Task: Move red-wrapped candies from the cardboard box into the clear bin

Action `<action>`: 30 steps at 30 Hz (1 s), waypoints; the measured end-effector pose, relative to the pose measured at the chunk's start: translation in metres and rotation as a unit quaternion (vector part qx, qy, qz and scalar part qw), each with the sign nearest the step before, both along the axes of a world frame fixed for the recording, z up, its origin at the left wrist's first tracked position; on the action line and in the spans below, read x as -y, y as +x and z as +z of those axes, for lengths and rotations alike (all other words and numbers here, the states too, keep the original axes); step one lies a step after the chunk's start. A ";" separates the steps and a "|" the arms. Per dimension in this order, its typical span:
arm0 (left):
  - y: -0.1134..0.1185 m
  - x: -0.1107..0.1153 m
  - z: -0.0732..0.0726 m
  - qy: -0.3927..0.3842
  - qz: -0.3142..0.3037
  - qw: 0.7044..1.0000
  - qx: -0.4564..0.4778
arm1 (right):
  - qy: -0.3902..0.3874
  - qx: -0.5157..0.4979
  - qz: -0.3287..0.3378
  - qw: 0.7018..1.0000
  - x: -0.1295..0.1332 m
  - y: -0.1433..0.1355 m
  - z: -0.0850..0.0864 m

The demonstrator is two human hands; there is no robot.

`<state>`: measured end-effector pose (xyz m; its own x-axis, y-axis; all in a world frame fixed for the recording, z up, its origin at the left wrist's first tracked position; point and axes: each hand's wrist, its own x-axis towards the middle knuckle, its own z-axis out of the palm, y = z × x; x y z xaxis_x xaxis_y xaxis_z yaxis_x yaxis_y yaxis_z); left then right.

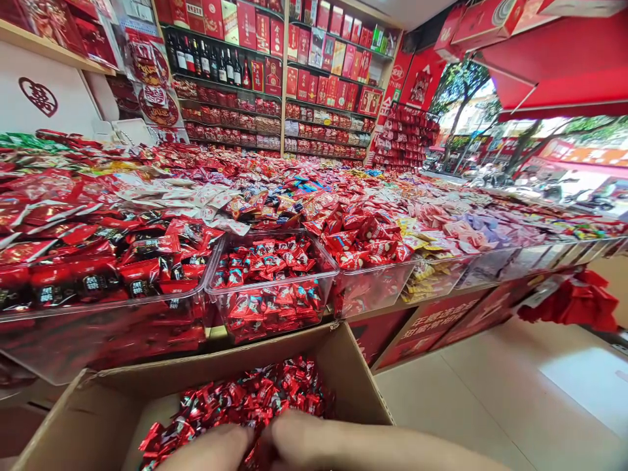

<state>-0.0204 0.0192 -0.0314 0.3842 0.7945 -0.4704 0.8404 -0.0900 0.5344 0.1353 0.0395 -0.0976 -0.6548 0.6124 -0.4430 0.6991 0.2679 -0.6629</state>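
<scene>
My left hand (216,446) and my right hand (299,433) reach side by side into an open cardboard box (353,373). Both are pushed down among red-wrapped candies (245,399) heaped inside it. The fingers of each hand are buried in the candies or cut off by the lower edge, so whether they grip any is hidden. Just beyond the box stands a clear plastic bin (324,275), partly filled with similar small red candies (267,261).
To the left, a clear bin holds larger red and black packets (93,281). Another with red packets (367,239) stands right of the middle bin. Shelves of bottles (210,62) and red boxes line the back wall. Tiled floor (456,399) lies at right, below hanging red cloth (579,301).
</scene>
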 end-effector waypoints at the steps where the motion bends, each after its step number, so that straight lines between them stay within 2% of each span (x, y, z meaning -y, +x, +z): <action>1: -0.003 -0.006 0.006 -0.007 0.007 1.000 0.028 | -0.017 -0.081 -0.069 0.994 -0.004 0.006 0.012; 3: -0.005 -0.017 0.016 -0.025 0.025 0.994 0.099 | -0.063 -0.202 -0.172 0.962 -0.011 0.016 0.034; 6: 0.004 -0.024 0.027 -0.066 0.058 0.972 0.220 | -0.113 -0.305 -0.260 0.909 -0.018 0.023 0.060; 7: 0.009 -0.025 0.029 -0.081 0.073 0.961 0.255 | -0.129 -0.346 -0.288 0.884 -0.018 0.023 0.066; 10: 0.021 -0.023 0.032 -0.115 0.127 0.928 0.332 | -0.167 -0.448 -0.357 0.802 -0.018 0.022 0.075; 12: 0.024 -0.022 0.034 -0.124 0.160 0.910 0.363 | -0.169 -0.472 -0.378 0.779 -0.017 0.022 0.075; 14: 0.025 -0.021 0.036 -0.121 0.185 0.895 0.387 | -0.163 -0.481 -0.388 0.769 -0.016 0.023 0.073; 17: 0.025 -0.021 0.039 -0.114 0.207 0.882 0.408 | -0.161 -0.483 -0.385 0.770 -0.015 0.025 0.072; 22: 0.029 -0.019 0.041 -0.093 0.213 0.875 0.426 | -0.158 -0.501 -0.402 0.750 -0.013 0.025 0.072; 26: 0.031 -0.017 0.042 -0.065 0.227 0.868 0.436 | -0.139 -0.527 -0.371 0.752 -0.010 0.026 0.075; 30: 0.030 -0.016 0.043 -0.089 0.282 0.863 0.409 | -0.112 -0.557 -0.349 0.745 -0.012 0.032 0.084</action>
